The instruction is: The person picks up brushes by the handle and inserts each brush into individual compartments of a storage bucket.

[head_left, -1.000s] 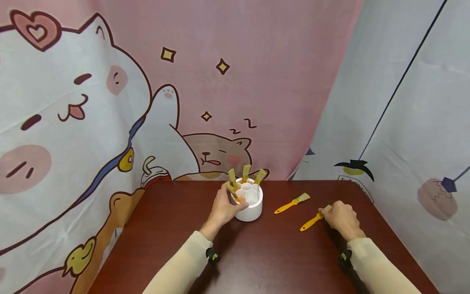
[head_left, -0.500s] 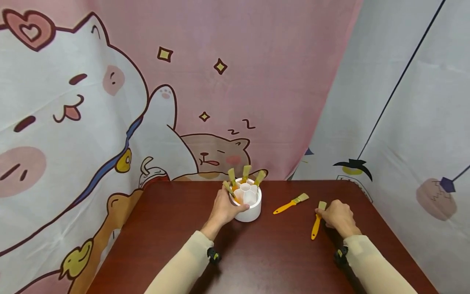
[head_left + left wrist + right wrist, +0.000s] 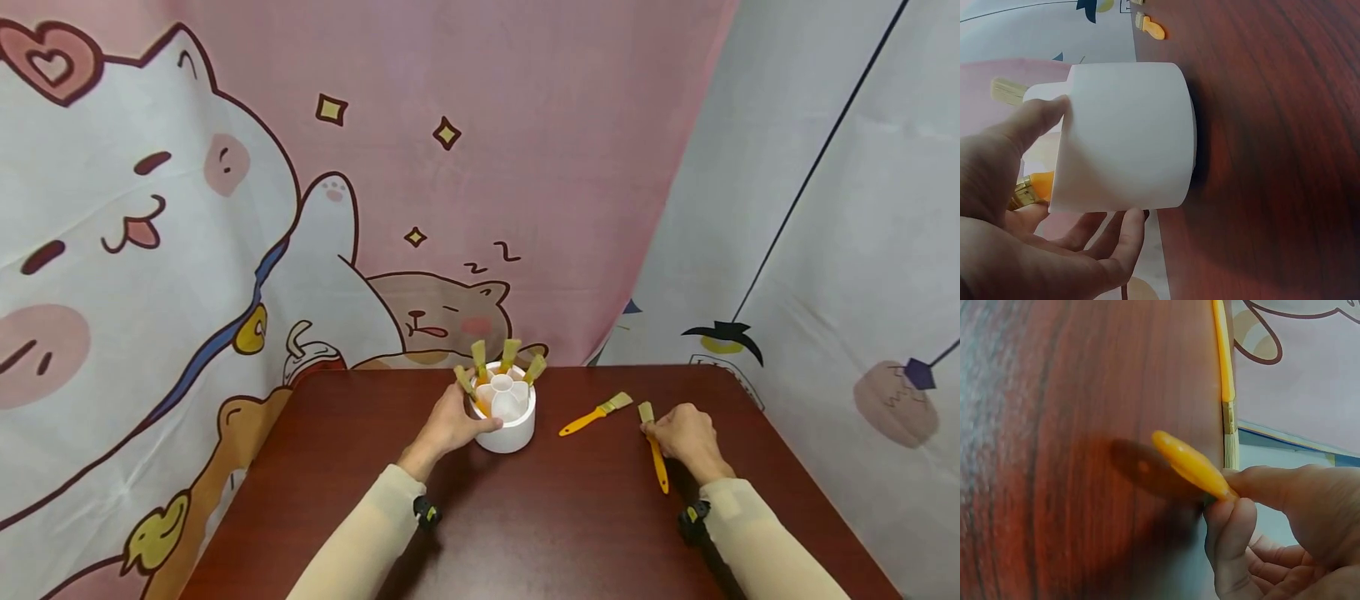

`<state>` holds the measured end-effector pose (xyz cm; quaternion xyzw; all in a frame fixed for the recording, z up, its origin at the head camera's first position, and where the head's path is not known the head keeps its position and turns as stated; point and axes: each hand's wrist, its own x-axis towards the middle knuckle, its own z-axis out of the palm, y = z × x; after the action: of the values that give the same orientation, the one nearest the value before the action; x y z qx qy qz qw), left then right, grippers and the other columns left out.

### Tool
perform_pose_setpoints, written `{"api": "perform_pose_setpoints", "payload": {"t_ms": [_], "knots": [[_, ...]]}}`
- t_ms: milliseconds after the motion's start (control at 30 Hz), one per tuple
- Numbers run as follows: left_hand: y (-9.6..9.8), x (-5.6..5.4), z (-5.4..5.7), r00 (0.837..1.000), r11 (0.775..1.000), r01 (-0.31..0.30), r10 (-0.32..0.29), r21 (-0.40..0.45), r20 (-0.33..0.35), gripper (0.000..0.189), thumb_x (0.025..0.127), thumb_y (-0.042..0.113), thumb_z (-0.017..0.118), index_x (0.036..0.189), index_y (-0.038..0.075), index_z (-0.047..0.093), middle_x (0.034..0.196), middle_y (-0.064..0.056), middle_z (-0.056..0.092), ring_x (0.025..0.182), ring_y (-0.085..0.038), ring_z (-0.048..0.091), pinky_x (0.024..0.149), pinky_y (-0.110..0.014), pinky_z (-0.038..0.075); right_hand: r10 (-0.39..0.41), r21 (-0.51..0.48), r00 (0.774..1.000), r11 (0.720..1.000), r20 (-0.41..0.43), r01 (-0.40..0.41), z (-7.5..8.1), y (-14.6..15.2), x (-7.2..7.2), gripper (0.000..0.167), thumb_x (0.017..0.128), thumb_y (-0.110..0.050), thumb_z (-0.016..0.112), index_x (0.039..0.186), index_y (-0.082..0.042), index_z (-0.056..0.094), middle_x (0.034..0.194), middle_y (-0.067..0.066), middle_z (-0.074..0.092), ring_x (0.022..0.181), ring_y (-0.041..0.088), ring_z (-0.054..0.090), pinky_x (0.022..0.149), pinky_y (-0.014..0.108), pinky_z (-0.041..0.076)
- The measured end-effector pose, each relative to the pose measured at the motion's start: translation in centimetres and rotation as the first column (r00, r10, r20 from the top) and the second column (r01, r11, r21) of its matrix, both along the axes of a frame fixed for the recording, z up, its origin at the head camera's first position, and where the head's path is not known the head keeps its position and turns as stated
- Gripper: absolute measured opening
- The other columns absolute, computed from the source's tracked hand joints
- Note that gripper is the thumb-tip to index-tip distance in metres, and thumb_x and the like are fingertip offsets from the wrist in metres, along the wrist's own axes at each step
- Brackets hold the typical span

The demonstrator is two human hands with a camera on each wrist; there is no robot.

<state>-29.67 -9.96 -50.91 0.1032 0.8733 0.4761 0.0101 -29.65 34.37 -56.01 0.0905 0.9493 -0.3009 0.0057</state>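
My left hand (image 3: 448, 423) holds a white round brush holder (image 3: 512, 437) from its left side, thumb at the near rim and fingers along the wall in the left wrist view. Several paintbrushes stand in its petal-shaped compartments with bristles up, one (image 3: 464, 380) leaning out beside my left fingers. To the right, my right hand (image 3: 686, 435) pinches another paintbrush (image 3: 660, 468) around its ferrule between thumb and fingertips. Its bristles point away from me and its yellow handle toward me, close over the table in the right wrist view.
Between the holder and my right hand, one loose paintbrush (image 3: 583, 422) lies on the dark red wooden table (image 3: 555, 525). Cloth backdrops with cartoon animals (image 3: 465, 317) hang behind the table and along its sides.
The pinched paintbrush has turned in my right fingers: its handle has swung from pointing left to pointing toward me. My left hand keeps its grip on the holder.
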Motion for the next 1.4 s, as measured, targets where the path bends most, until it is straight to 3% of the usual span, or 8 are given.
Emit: {"api": "perform_pose_setpoints", "payload": {"t_ms": [300, 600, 1100, 1400], "knots": [[0.2, -0.1, -0.5, 1.0, 1.0, -0.025, 0.024, 0.017, 0.011, 0.118, 0.086, 0.026, 0.107, 0.18, 0.009, 0.037, 0.176, -0.024, 0.054, 0.164, -0.045, 0.054, 0.138, -0.067, 0.04, -0.01, -0.021, 1.0, 1.0, -0.019, 0.009, 0.5, -0.5, 0.3, 0.032, 0.105, -0.032, 0.088, 0.089, -0.003, 0.085, 0.069, 0.003, 0.074, 0.066, 0.02, 0.068, 0.061, 0.034, 0.053], [0.1, -0.1, -0.7, 1.0, 1.0, -0.019, 0.019, 0.009, -0.001, 0.118, 0.086, 0.027, 0.107, 0.179, 0.008, 0.037, 0.177, -0.025, 0.053, 0.164, -0.045, 0.054, 0.138, -0.067, 0.04, 0.015, -0.013, 0.991, 1.0, -0.132, -0.017, 2.3, -1.9, 0.9, 0.042, 0.104, -0.03, 0.088, 0.119, 0.008, 0.081, 0.091, 0.014, 0.084, 0.068, 0.018, 0.072, 0.063, 0.032, 0.058], [-0.4, -0.3, -0.8, 0.998, 1.0, -0.011, 0.012, -0.023, 0.054, 0.12, 0.086, 0.03, 0.107, 0.181, 0.011, 0.036, 0.177, -0.022, 0.055, 0.162, -0.044, 0.057, 0.134, -0.069, 0.044, 0.135, -0.062, 0.946, 0.985, -0.296, -0.16, 4.6, -6.6, 2.5, 0.026, 0.104, -0.022, 0.09, 0.114, -0.001, 0.08, 0.092, 0.011, 0.086, 0.066, 0.014, 0.069, 0.057, 0.026, 0.056], [-0.4, -0.4, -0.7, 0.998, 1.0, -0.018, 0.019, -0.019, 0.058, 0.119, 0.087, 0.033, 0.107, 0.181, 0.012, 0.036, 0.177, -0.022, 0.055, 0.163, -0.045, 0.057, 0.135, -0.069, 0.044, 0.181, -0.096, 0.926, 0.97, -0.33, -0.224, 6.4, -8.3, 2.9, 0.026, 0.104, -0.026, 0.091, 0.115, -0.005, 0.079, 0.093, 0.008, 0.086, 0.066, 0.016, 0.067, 0.058, 0.028, 0.054]]}}
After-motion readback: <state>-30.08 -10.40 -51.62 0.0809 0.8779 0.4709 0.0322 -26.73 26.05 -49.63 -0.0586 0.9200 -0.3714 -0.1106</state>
